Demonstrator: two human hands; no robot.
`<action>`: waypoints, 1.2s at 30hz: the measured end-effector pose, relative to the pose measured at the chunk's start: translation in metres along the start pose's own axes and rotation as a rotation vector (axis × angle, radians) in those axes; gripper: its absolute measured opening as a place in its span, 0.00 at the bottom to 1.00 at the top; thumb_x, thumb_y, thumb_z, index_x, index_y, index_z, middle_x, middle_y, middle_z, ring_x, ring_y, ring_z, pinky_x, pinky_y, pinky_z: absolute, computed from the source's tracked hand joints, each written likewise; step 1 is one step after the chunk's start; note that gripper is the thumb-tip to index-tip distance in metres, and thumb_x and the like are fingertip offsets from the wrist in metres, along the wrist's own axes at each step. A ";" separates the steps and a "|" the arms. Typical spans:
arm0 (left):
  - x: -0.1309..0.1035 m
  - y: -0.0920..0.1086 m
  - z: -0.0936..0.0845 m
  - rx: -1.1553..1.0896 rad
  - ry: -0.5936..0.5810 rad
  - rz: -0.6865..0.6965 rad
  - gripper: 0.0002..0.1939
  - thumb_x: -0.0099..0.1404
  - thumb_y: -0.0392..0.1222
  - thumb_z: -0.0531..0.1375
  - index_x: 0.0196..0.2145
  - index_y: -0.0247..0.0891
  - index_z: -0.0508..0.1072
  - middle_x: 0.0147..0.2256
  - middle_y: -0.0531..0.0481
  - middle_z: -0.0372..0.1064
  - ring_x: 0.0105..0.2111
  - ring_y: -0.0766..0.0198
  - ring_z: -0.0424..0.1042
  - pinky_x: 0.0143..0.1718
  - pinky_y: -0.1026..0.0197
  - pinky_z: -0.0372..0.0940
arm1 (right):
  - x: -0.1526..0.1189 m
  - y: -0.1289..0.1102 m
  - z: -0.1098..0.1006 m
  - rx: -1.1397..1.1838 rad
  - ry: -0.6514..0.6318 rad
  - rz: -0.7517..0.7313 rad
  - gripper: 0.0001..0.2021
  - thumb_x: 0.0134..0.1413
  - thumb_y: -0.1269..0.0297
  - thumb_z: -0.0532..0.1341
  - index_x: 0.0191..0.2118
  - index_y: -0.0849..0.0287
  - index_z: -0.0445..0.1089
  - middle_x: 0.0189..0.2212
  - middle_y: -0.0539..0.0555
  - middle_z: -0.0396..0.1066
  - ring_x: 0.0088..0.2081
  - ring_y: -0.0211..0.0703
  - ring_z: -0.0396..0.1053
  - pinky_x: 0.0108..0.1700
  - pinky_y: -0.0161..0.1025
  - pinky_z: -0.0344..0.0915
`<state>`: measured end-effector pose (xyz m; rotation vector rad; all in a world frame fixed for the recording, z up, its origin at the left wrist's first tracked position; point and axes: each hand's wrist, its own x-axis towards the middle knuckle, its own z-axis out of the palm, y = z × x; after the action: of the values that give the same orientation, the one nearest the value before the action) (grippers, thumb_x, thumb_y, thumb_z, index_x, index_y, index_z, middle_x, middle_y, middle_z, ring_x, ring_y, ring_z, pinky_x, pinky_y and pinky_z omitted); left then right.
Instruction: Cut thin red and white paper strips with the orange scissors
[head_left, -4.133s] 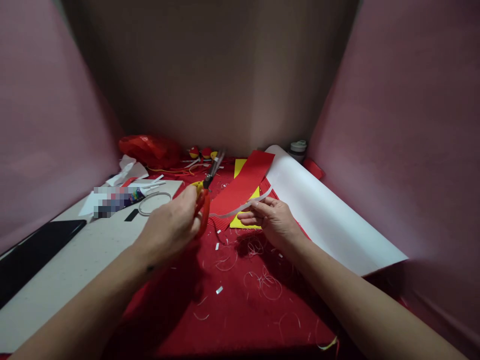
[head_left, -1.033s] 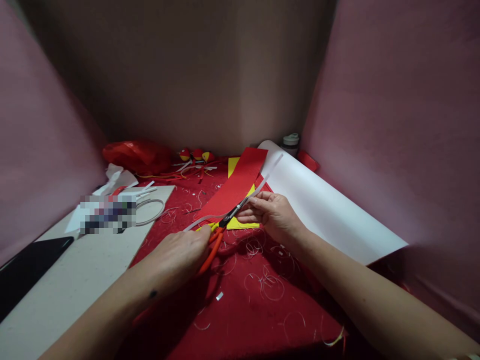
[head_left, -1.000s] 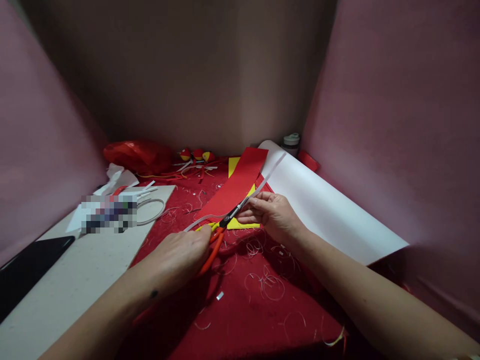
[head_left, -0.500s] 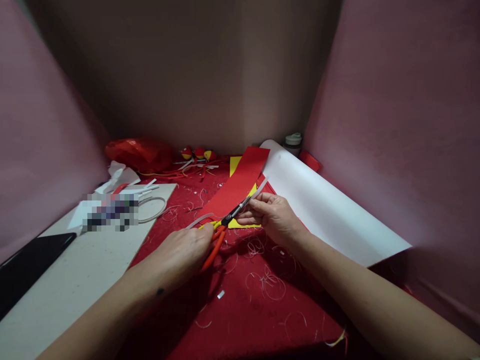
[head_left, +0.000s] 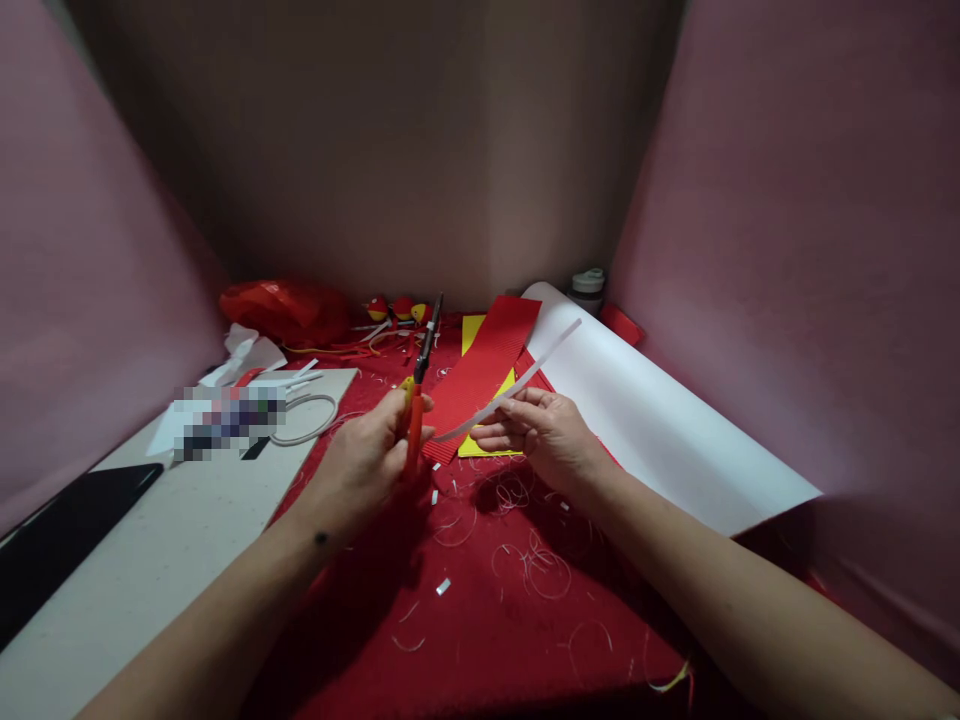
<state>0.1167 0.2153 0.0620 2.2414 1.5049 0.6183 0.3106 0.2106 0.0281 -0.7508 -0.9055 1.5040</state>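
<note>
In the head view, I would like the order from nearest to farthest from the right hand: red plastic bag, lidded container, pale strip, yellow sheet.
1. Pale strip: held in the right hand.
2. Yellow sheet: just behind this hand.
3. Lidded container: back right.
4. Red plastic bag: back left.

- We are looking at a small craft nook; whether home or workshop, we cannot tell.
- We see pink panels (head_left: 787,250) enclosing it on both sides.
- Loose threads (head_left: 550,577) litter our red-topped bench (head_left: 510,640).
- Scissors (head_left: 415,415) and a ribbed red sheet (head_left: 484,365) tell us of handicraft.
</note>
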 end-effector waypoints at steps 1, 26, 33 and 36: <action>0.001 0.000 0.003 -0.125 -0.025 -0.001 0.16 0.61 0.50 0.51 0.43 0.38 0.64 0.34 0.48 0.71 0.29 0.64 0.69 0.29 0.62 0.63 | -0.001 0.000 0.001 0.004 0.003 0.003 0.05 0.44 0.67 0.62 0.27 0.60 0.65 0.25 0.56 0.74 0.27 0.44 0.74 0.34 0.42 0.72; 0.005 -0.003 0.007 -0.498 -0.227 -0.224 0.13 0.53 0.46 0.59 0.32 0.37 0.63 0.19 0.60 0.62 0.16 0.72 0.60 0.17 0.69 0.54 | 0.006 0.000 -0.002 0.080 0.142 -0.080 0.05 0.43 0.69 0.61 0.25 0.62 0.62 0.19 0.52 0.69 0.22 0.42 0.73 0.27 0.37 0.70; 0.005 -0.014 0.005 -0.487 -0.245 -0.232 0.18 0.52 0.52 0.59 0.34 0.37 0.63 0.17 0.60 0.60 0.15 0.73 0.56 0.16 0.68 0.53 | 0.009 -0.005 -0.003 0.120 0.204 -0.138 0.06 0.43 0.69 0.61 0.24 0.62 0.62 0.14 0.47 0.64 0.21 0.41 0.72 0.26 0.36 0.71; 0.006 -0.019 0.004 -0.519 -0.265 -0.244 0.20 0.52 0.54 0.60 0.34 0.37 0.62 0.18 0.59 0.61 0.15 0.72 0.57 0.16 0.67 0.53 | 0.010 -0.007 -0.003 0.120 0.244 -0.150 0.05 0.43 0.70 0.60 0.25 0.62 0.62 0.15 0.48 0.66 0.20 0.40 0.72 0.25 0.34 0.70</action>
<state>0.1058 0.2274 0.0494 1.6470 1.2786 0.5359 0.3153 0.2209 0.0329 -0.7434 -0.6667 1.2905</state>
